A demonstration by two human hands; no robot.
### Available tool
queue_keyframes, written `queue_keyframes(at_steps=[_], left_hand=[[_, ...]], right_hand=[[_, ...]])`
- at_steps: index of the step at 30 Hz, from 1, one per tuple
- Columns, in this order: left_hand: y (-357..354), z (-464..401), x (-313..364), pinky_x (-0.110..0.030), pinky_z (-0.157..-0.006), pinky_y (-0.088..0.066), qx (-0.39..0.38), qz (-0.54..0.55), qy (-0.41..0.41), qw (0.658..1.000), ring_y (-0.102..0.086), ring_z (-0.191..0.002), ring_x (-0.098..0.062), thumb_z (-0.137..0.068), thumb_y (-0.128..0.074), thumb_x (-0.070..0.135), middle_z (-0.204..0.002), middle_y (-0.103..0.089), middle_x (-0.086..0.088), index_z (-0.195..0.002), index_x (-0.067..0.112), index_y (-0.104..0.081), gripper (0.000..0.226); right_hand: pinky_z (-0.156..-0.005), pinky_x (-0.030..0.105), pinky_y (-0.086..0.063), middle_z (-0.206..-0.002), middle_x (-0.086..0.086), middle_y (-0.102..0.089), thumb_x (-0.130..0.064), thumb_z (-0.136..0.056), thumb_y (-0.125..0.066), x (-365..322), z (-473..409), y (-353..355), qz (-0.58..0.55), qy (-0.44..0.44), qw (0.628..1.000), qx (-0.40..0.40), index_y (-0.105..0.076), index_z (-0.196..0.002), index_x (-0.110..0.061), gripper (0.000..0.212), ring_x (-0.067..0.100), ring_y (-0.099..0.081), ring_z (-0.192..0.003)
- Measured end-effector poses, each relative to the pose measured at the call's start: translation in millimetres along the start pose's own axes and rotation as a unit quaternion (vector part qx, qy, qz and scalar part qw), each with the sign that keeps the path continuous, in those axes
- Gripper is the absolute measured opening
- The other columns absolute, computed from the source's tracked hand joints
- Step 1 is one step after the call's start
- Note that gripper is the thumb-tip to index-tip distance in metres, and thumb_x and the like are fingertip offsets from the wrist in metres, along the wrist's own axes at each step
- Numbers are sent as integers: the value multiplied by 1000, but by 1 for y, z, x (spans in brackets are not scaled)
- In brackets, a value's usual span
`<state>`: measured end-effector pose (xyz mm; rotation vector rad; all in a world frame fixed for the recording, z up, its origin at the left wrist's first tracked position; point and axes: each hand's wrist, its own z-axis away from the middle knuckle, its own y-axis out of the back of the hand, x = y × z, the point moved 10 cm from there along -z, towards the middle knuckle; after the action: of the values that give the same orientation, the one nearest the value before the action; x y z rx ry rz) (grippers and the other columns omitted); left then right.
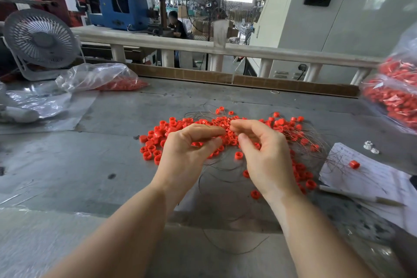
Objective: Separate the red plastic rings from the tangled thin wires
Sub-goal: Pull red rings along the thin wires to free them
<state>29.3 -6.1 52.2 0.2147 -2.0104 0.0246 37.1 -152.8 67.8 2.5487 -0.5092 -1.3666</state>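
Both hands' fingers (pixel 216 131) pinch tangled wires (pixel 225 122) above red rings (pixel 171 124); paper (pixel 372 176) handwriting unreadable

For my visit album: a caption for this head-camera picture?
Two hands pick red rings from tangled wires on a grey table.

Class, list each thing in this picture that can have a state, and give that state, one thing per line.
Left hand: fingers curled, pinching at the pile.
Right hand: fingers curled, pinching at the pile.
Red rings: loose heap, spread on the table.
Thin wires: tangled among the rings.
Desk fan: upright.
Left plastic bag: lying open.
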Motion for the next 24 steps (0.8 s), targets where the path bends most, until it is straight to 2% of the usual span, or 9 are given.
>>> queue_keyframes(at_steps=[4,6,8,11,14,17,21,24], left_hand=[[-4,1,3,-18,-81,-51,-19,8,-9,1000,-67,-89,-8,-80,-67,-3,-92,-73,1,-87,20,-75,25],[-4,1,-1,-18,-76,-52,-21,35,8,999,-68,-86,-10,-81,-66,-3,-92,-73,-4,-88,17,-75,23],[-8,2,-8,-16,-68,-52,-32,88,45,995,-69,-81,-9,-81,-65,-3,-88,-74,-5,-87,16,-75,22],[-14,4,-21,-21,-71,-55,-44,164,111,979,-68,-78,-12,-78,-66,4,-84,-74,-4,-82,18,-75,18],[-15,4,-29,-19,-61,-54,-36,237,152,959,-66,-68,-8,-71,-65,10,-74,-72,-2,-77,16,-77,14],[-11,3,-34,-19,-58,-55,-16,279,170,945,-64,-58,-10,-81,-58,-2,-67,-68,-6,-90,7,-70,18],[-13,5,-36,-17,-57,-54,-4,306,189,933,-66,-59,-11,-83,-54,-7,-67,-68,-8,-85,3,-69,18],[-15,5,-39,-18,-62,-56,-6,343,212,915,-68,-65,-12,-88,-47,-9,-71,-70,-9,-89,2,-69,24]], right_hand=[[-68,10,-44,-89,-9,-69,2,-92,-52,4,2,-21,-107,-40,989,-89,-68,-105,-16,27,-10,-59,-73],[-65,7,-43,-86,-9,-70,0,-91,-54,5,4,-24,-142,-49,983,-105,-68,-103,-18,26,-9,-61,-74],[-65,9,-45,-81,-9,-71,-1,-88,-59,8,3,-21,-163,-58,980,-94,-68,-99,-22,25,-4,-64,-78],[-63,13,-47,-73,-6,-70,-1,-84,-65,14,0,-13,-181,-67,979,-61,-69,-94,-22,24,3,-66,-73],[-64,17,-50,-73,-3,-71,0,-85,-64,18,-2,-6,-176,-63,982,-25,-70,-89,-26,27,6,-67,-73],[-60,15,-50,-72,-9,-71,2,-88,-58,17,-3,-3,-158,-51,986,-6,-70,-85,-29,33,1,-64,-67],[-59,16,-49,-73,-16,-68,2,-89,-55,15,-3,-2,-134,-38,990,-1,-69,-82,-30,36,-1,-61,-67],[-60,26,-53,-71,-16,-67,2,-90,-54,18,-2,-2,-140,-51,989,5,-69,-81,-29,35,-1,-59,-67]])
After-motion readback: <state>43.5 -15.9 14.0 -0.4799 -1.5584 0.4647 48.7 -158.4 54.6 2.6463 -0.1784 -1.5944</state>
